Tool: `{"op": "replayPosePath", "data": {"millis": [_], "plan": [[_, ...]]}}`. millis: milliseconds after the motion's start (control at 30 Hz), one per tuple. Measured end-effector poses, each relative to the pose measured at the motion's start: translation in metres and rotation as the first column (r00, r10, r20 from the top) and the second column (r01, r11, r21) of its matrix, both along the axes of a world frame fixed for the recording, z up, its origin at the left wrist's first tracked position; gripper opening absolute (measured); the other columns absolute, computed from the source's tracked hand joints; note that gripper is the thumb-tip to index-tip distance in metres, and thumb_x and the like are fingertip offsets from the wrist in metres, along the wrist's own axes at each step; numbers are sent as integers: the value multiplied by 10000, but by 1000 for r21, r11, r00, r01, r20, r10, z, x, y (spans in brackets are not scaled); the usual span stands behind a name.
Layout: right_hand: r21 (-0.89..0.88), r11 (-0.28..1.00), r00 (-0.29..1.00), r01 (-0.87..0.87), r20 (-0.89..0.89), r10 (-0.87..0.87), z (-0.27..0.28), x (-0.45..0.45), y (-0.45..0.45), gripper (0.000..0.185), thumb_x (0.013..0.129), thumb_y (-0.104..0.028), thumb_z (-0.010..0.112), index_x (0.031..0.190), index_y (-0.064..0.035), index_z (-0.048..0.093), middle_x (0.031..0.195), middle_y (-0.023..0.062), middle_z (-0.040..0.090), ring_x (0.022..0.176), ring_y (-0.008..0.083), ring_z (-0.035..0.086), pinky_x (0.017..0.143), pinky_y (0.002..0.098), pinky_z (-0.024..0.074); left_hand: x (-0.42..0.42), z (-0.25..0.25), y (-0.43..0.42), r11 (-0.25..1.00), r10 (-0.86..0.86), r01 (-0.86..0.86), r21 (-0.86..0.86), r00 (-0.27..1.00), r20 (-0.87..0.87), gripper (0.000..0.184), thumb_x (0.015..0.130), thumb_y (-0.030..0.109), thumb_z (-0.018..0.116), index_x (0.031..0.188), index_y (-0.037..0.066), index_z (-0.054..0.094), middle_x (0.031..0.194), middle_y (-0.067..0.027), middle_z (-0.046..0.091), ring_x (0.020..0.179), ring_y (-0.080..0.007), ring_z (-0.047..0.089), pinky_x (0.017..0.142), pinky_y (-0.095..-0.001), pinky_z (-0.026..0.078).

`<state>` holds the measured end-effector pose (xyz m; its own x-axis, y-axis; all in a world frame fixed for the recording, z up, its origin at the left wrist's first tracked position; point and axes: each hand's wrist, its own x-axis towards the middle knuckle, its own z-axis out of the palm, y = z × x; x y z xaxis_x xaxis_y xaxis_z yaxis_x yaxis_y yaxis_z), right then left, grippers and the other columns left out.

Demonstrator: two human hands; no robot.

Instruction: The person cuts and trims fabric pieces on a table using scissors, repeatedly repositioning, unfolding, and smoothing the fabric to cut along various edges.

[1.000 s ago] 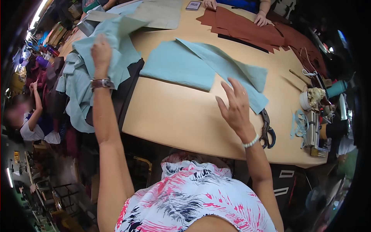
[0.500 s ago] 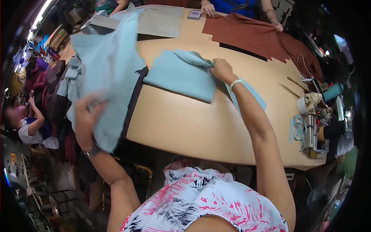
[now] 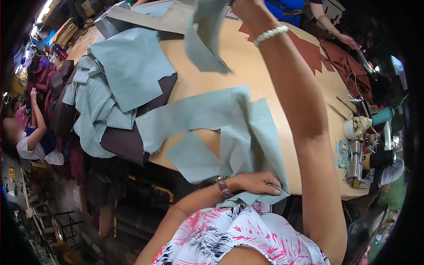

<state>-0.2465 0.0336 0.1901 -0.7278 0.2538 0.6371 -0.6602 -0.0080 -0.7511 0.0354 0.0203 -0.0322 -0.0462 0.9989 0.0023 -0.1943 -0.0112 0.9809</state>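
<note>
My left hand [image 3: 263,183] is closed on the edge of a pale blue-green cloth [image 3: 254,145] at the table's front edge, close to my body. That cloth lies rumpled across the table, with a long arm reaching left and a gap in its middle. Raised and stretched far forward, my right hand [image 3: 249,6] is partly cut off by the top of the view. From it hangs another blue-green cloth piece [image 3: 204,39], curled and blurred; the fingers' grip shows only in part. A heap of the same cloth [image 3: 126,66] lies on dark fabric to the left.
Reddish-brown cloth [image 3: 344,62] lies on the table's far right, by a co-worker's hand [image 3: 349,41]. On the right edge are a teal bottle [image 3: 383,115], a white cup [image 3: 350,129] and cloth scraps [image 3: 342,153]. A grey sheet [image 3: 150,17] is at the far left.
My left hand has moved from the left-hand cloth to the front edge; a sheet now lies on the heap. My right hand has swung up and forward, and the folded blue-green cloth is spread out nearer me.
</note>
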Motion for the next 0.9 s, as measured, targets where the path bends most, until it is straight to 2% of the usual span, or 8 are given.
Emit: {"op": "replayPosePath", "data": {"millis": [200, 267, 333, 433, 500, 633, 733, 900], "plan": [[-447, 883, 858, 142, 501, 116, -97, -65, -46, 276, 827, -200, 500, 1019, -1, 515, 844, 53, 546, 805, 167, 504, 717, 341, 423, 13, -24, 7, 984, 126, -126, 125, 992, 10, 306, 879, 210, 527, 1043, -46, 568, 961, -104, 626, 864, -136, 546, 798, -272, 422], [-377, 917, 746, -132, 571, 342, -182, -78, -52, 386, 784, -146, 485, 1081, 102, 476, 1063, 207, 536, 995, 292, 513, 833, 364, 424, 18, -17, 6, 954, 225, -222, 200, 974, 6, 295, 866, 218, 540, 998, -42, 587, 867, -86, 634, 777, -128, 547, 727, -279, 436], [36, 932, 440, -360, 888, 136, -167, 1, -26, 574, 815, -330, 563, 1246, 12, 401, 1177, 188, 483, 1062, 282, 472, 898, 419, 377, 13, -15, 4, 980, 133, -128, 150, 991, -19, 301, 870, 215, 535, 1018, -43, 582, 936, -112, 634, 835, -160, 569, 770, -291, 438], [479, 776, 655, -411, 747, -115, -181, 32, 6, 650, 823, -420, 533, 1303, -14, 366, 1276, 193, 415, 1129, 285, 442, 949, 401, 343, -4, 18, -17, 996, 95, -94, 13, 984, -153, 284, 869, 196, 534, 1022, -37, 588, 953, -151, 642, 840, -204, 603, 774, -308, 451], [357, 678, 599, -643, 785, 155, -133, 96, 34, 720, 822, -534, 469, 1282, 13, 388, 1229, 184, 457, 1119, 253, 450, 938, 377, 358, -15, 49, -41, 978, 204, -205, 28, 938, -282, 250, 863, 170, 538, 1000, -29, 602, 880, -159, 649, 764, -216, 614, 719, -311, 463], [-52, 252, 174, -966, 591, 788, -92, 183, 99, 807, 758, -667, 456, 1198, 8, 491, 1062, 132, 560, 956, 189, 552, 861, 305, 403, -46, 127, -86, 884, 444, -465, 55, 794, -416, 225, 868, 159, 517, 953, -31, 604, 723, -149, 607, 624, -137, 561, 590, -273, 444], [300, 343, 455, -890, 642, 617, -36, 229, 128, 471, 629, -214, 788, 976, 25, 578, 797, 31, 608, 742, 106, 565, 668, 228, 437, -56, 207, -100, 794, 555, -607, -12, 734, -391, 240, 882, 127, 495, 1022, -38, 599, 843, -97, 648, 747, -140, 607, 690, -283, 471], [342, 556, 537, -757, 810, 234, 0, 250, 176, 342, 639, -61, 736, 937, 9, 582, 736, -13, 596, 693, 80, 547, 632, 209, 456, -90, 251, -82, 629, 775, -611, 481, 540, -327, 311, 896, 202, 485, 1024, -69, 570, 913, -98, 626, 815, -124, 571, 752, -254, 449]]}}
